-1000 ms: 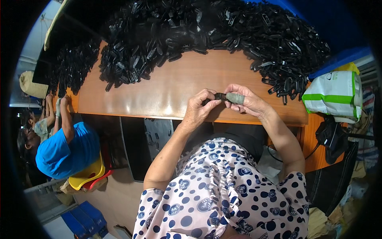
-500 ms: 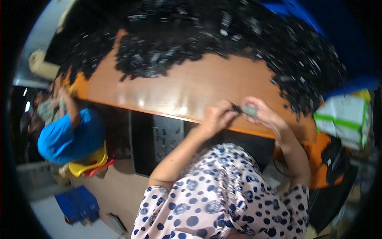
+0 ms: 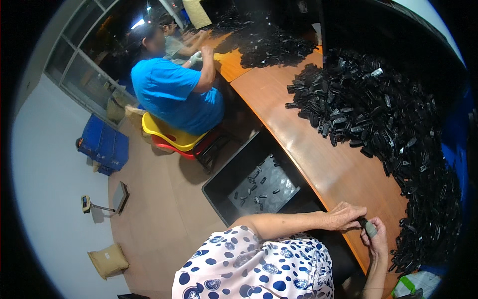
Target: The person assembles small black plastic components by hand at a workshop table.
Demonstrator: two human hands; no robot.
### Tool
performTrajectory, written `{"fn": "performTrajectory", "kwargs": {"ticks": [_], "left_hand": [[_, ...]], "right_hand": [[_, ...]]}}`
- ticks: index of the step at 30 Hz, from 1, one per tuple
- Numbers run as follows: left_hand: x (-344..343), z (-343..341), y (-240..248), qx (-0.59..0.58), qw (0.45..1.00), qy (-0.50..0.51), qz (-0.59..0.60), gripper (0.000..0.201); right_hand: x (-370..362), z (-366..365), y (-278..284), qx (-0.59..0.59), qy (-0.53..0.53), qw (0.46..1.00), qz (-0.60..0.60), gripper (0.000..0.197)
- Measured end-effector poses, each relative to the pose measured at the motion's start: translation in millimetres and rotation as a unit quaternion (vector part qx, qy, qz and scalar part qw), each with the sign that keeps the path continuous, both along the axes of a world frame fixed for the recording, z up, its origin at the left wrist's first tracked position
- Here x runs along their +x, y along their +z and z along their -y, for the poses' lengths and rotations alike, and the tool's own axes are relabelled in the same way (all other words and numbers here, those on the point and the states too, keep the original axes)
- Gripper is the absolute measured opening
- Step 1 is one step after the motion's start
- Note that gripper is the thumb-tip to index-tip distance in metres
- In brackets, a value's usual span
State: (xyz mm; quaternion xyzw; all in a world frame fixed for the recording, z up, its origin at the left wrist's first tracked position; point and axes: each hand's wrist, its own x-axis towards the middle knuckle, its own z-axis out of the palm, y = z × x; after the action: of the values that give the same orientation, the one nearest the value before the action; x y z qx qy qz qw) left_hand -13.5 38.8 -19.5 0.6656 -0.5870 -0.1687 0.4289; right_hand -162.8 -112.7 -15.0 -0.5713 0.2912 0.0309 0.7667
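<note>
Head view: left hand (image 3: 344, 216) pinches a small black piece (image 3: 363, 222) just left of the right hand (image 3: 378, 239), whose grip is unclear.

Head view, one item, wide fisheye: you are wearing it on your head, left one of a side-by-side pair. Facing: downward and to your left, the tabletop (image 3: 318, 154) running aslant, its near edge descending toward lower right. Range: your left hand (image 3: 345, 217) and right hand (image 3: 379, 240) are showing nearer, over that edge; a blue-shirted co-worker (image 3: 172, 92), by its far-left corner, is appearing farther off.
</note>
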Motion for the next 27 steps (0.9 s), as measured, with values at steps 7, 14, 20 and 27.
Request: {"fn": "performTrajectory", "kwargs": {"ticks": [7, 14, 20, 27], "left_hand": [[5.9, 4.1, 1.8, -0.033, 0.999, -0.023, 0.015, 0.024], [-11.1, -12.2, 25.5, -0.003, 0.999, -0.025, 0.021, 0.024], [-4.5, -19.3, 36.4, -0.065, 0.968, -0.054, -0.237, 0.025], [4.5, -60.1, 23.7, 0.038, 0.853, 0.060, -0.517, 0.019]], "right_hand": [[1.8, 6.8, 5.3, -0.015, 0.013, 0.999, -0.038, 0.023], [-10.9, 2.1, 2.0, 0.156, 0.058, 0.986, -0.029, 0.023], [-2.9, -33.9, 27.5, 0.225, 0.008, 0.972, 0.069, 0.044], [30.8, -61.3, -20.4, 0.329, 0.174, 0.915, 0.154, 0.043]]}}
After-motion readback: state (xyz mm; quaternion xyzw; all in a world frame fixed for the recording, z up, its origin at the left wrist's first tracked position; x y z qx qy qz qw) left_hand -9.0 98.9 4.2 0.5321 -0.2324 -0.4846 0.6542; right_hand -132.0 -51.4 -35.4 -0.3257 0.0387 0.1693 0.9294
